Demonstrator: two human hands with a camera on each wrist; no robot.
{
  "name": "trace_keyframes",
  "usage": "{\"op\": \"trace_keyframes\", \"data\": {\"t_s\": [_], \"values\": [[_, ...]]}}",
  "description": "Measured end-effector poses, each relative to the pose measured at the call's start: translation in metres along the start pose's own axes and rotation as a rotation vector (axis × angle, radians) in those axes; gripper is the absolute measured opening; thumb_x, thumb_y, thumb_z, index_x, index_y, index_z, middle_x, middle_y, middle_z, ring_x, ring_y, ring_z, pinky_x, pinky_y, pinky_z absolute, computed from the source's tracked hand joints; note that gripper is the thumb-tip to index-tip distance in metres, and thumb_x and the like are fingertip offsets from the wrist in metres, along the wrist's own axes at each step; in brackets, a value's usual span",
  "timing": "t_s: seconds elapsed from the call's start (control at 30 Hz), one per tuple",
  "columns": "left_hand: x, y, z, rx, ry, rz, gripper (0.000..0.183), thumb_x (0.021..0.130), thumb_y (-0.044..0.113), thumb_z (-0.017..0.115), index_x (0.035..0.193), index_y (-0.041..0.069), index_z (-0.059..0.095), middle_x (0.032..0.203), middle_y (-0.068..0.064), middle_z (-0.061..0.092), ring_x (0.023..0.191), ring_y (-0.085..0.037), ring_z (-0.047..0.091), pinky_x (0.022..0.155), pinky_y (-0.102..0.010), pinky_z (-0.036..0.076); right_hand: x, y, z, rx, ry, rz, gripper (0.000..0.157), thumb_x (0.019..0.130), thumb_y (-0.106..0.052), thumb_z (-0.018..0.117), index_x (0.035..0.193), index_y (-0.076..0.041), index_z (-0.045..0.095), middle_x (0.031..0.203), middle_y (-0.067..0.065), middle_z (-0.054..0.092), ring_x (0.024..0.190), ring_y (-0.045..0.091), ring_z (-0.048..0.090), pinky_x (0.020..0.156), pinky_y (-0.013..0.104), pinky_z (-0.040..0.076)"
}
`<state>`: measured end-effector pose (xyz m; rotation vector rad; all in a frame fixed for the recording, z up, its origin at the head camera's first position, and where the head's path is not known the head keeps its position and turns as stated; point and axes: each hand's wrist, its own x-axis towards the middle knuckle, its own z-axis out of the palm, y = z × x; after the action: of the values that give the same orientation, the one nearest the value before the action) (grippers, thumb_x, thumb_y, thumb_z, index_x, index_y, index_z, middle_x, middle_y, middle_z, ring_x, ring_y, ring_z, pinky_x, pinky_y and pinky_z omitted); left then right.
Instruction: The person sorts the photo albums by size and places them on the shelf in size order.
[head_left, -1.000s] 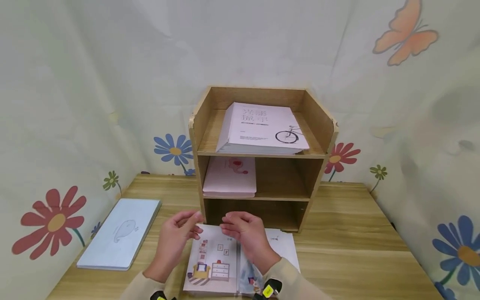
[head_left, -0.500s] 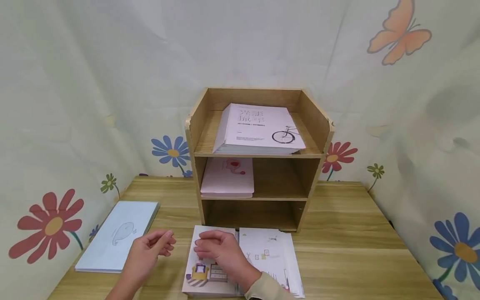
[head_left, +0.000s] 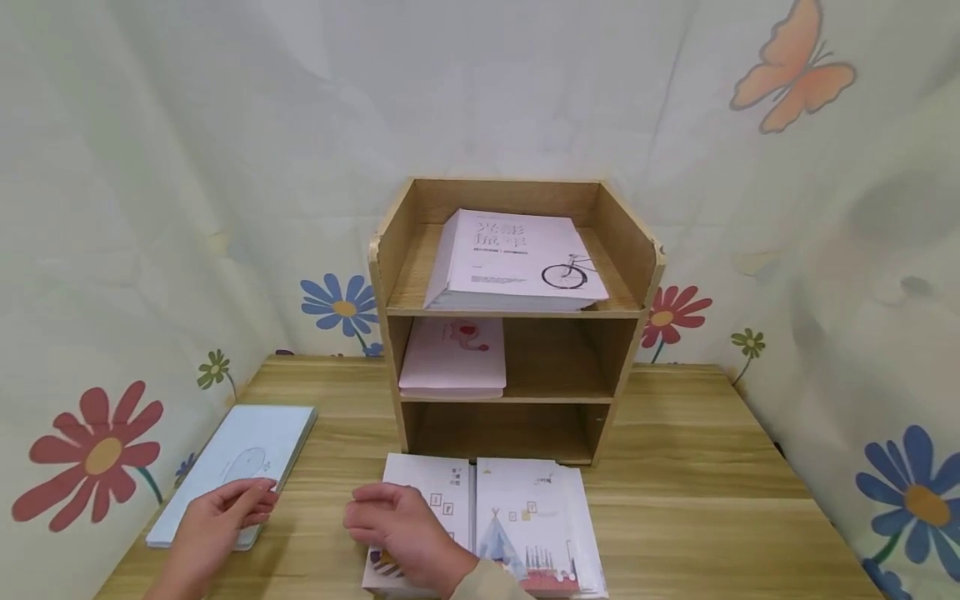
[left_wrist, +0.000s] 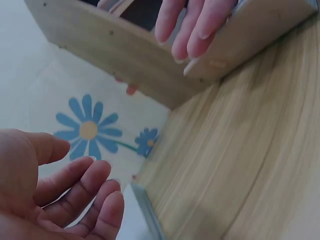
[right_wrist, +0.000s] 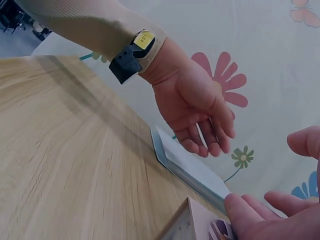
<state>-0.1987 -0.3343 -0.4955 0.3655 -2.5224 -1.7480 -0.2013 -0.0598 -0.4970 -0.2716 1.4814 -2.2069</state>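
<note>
My left hand (head_left: pixel 213 529) hovers over the near right part of the light blue book (head_left: pixel 258 429) with a whale drawing, at the table's left. Its fingers are loosely bent and hold nothing; the right wrist view shows this hand (right_wrist: pixel 192 102) apart from the book (right_wrist: pixel 187 162). My right hand (head_left: pixel 405 529) is above the left pile of illustrated books (head_left: pixel 450 471), covering part of its cover, with nothing in its relaxed fingers. Beside that pile lies another pile (head_left: pixel 521 492) with a tent picture on top.
A three-level wooden shelf (head_left: pixel 510 400) stands behind the two piles. Thick books with a bicycle cover (head_left: pixel 525 258) lie on its top level, pink elephant books (head_left: pixel 453 362) on its middle level. A flowered cloth backdrop (head_left: pixel 487 92) surrounds the wooden table (head_left: pixel 675 483).
Both hands have moved left from above the two piles. The left hand has reached the light blue book, while the right one has shifted to the left pile, uncovering the tent picture.
</note>
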Motion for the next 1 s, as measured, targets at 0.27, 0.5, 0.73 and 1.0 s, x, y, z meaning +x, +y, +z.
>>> {"op": "trace_keyframes", "data": {"t_s": [0.27, 0.5, 0.73, 1.0], "values": [[0.017, -0.029, -0.043, 0.198, 0.13, -0.199, 0.064, 0.105, 0.048, 0.053, 0.14, -0.005, 0.058, 0.105, -0.004, 0.075, 0.089, -0.014, 0.064, 0.068, -0.019, 0.056, 0.015, 0.014, 0.02, 0.042, 0.048, 0.013, 0.037, 0.092, -0.005, 0.07, 0.126, 0.006, 0.062, 0.113, 0.014, 0.074, 0.103, 0.017, 0.07, 0.098, 0.037, 0.059], [0.024, -0.042, -0.058, 0.299, 0.209, -0.318, 0.075, 0.106, 0.055, 0.044, 0.15, -0.005, 0.043, 0.153, -0.034, 0.037, 0.126, -0.047, 0.039, 0.11, -0.064, 0.044, 0.023, 0.019, 0.044, 0.069, 0.071, 0.024, 0.037, 0.09, -0.002, 0.071, 0.124, 0.007, 0.06, 0.113, 0.013, 0.07, 0.106, 0.021, 0.07, 0.102, 0.043, 0.057], [0.024, -0.043, -0.065, 0.357, 0.28, -0.293, 0.064, 0.108, 0.043, 0.047, 0.149, -0.006, 0.043, 0.147, -0.036, 0.043, 0.122, -0.048, 0.044, 0.107, -0.062, 0.045, 0.036, 0.025, 0.052, 0.132, 0.061, 0.138, 0.041, 0.09, -0.004, 0.072, 0.126, 0.007, 0.055, 0.111, 0.013, 0.066, 0.099, 0.021, 0.067, 0.1, 0.042, 0.058], [0.024, -0.045, -0.069, 0.516, 0.236, -0.333, 0.063, 0.106, 0.032, 0.053, 0.147, -0.014, 0.037, 0.141, -0.043, 0.039, 0.119, -0.053, 0.041, 0.107, -0.067, 0.043, 0.046, 0.037, 0.066, 0.121, 0.078, 0.234, 0.027, 0.089, -0.006, 0.073, 0.113, 0.001, 0.061, 0.109, 0.015, 0.062, 0.098, 0.025, 0.065, 0.101, 0.047, 0.057]]}}
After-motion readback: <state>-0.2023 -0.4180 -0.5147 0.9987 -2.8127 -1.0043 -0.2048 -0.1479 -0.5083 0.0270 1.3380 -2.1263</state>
